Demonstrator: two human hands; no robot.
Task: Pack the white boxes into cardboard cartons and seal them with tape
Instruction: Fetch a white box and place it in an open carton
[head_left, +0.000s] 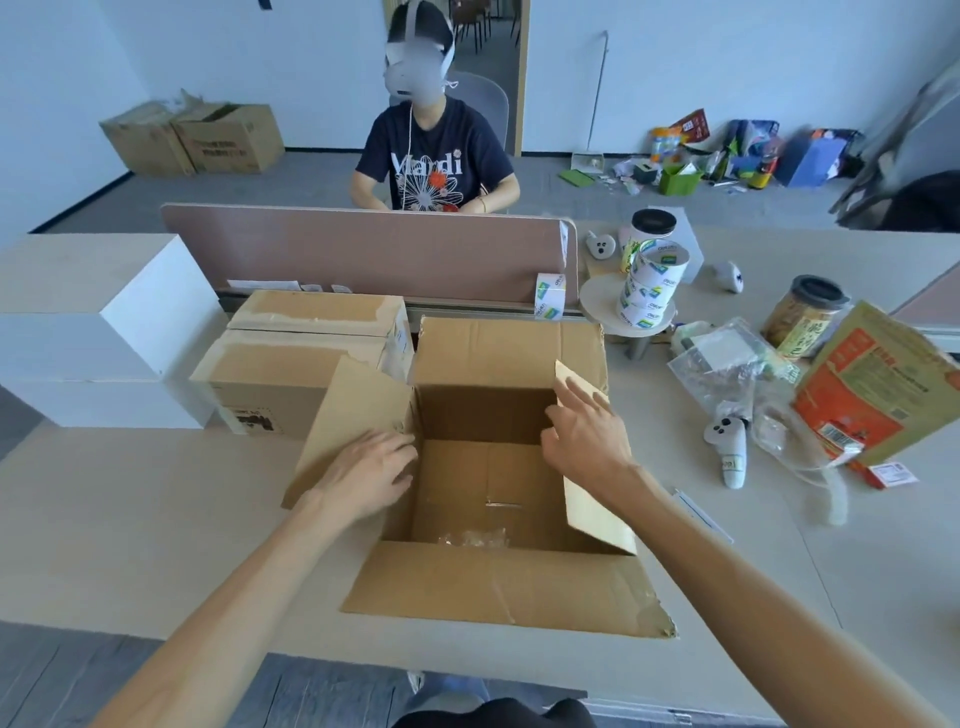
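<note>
A person (434, 156) sits behind the pink divider (363, 249); a jar (805, 317), orange bag (872, 384) and white controller (727, 447) lie at right.

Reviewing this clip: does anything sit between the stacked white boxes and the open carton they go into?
Yes. Two taped cartons stand between the white boxes and the open carton, and its left flap, under the left hand, slants up on that side. The opening itself is uncovered.
</note>
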